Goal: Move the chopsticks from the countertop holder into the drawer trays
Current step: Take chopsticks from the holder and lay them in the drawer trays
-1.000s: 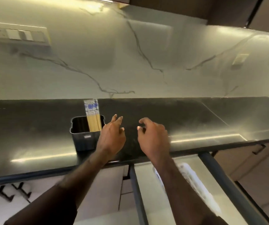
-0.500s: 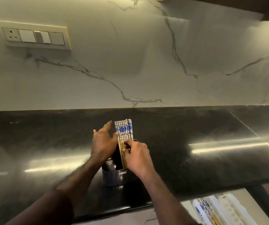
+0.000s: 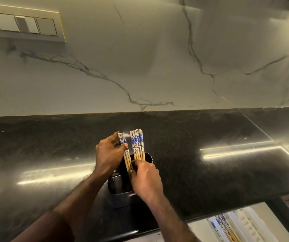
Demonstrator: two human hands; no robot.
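Note:
A dark rectangular holder (image 3: 118, 188) stands on the black countertop (image 3: 210, 172). Bamboo chopsticks with blue-and-white patterned tops stick up out of it in two groups. My left hand (image 3: 108, 155) pinches a small group of chopsticks (image 3: 123, 140) near their patterned tops and tilts them left, apart from the larger bunch (image 3: 137, 143) that stands upright. My right hand (image 3: 145, 179) grips the lower shafts at the holder's mouth. At the bottom right the open drawer shows a white tray (image 3: 245, 224) with chopsticks (image 3: 225, 228) lying in it.
A white marble backsplash (image 3: 140, 67) rises behind the counter, with a switch plate (image 3: 23, 25) at upper left. The counter's front edge runs across the bottom, and the drawer's dark frame (image 3: 279, 212) sticks out below it at the right.
Both hands reached from the counter's edge to the holder. The left hand has now pulled a few chopsticks left, away from the main bunch; the view came closer.

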